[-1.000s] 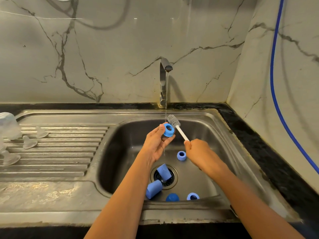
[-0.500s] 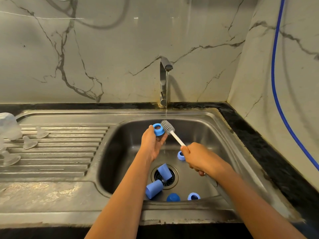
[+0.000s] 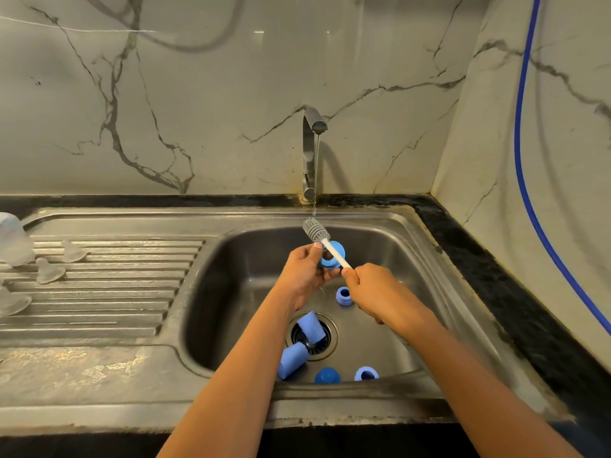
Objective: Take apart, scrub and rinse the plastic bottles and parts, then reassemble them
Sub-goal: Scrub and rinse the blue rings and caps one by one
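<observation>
My left hand [image 3: 305, 272] holds a blue screw ring [image 3: 334, 257] over the sink basin, just below the running tap. My right hand [image 3: 373, 289] grips the white handle of a small grey bottle brush [image 3: 314, 229]; the handle crosses in front of the ring and the bristle head sticks up above it. On the basin floor lie another blue ring [image 3: 344, 295], two light-blue cups [image 3: 310, 327] [image 3: 292, 360] by the drain, a blue cap [image 3: 327, 375] and a third ring [image 3: 366, 373].
A steel tap [image 3: 310, 150] pours a thin stream into the sink [image 3: 406, 259]. The ribbed drainboard [image 3: 109, 292] on the left carries clear teats [image 3: 49, 271] and a clear bottle [image 3: 13, 239]. A blue hose [image 3: 522, 160] runs down the right wall.
My left hand swung the blue ring left, then back right under the tap. The brush head moved up and now stands above the ring instead of beside it.
</observation>
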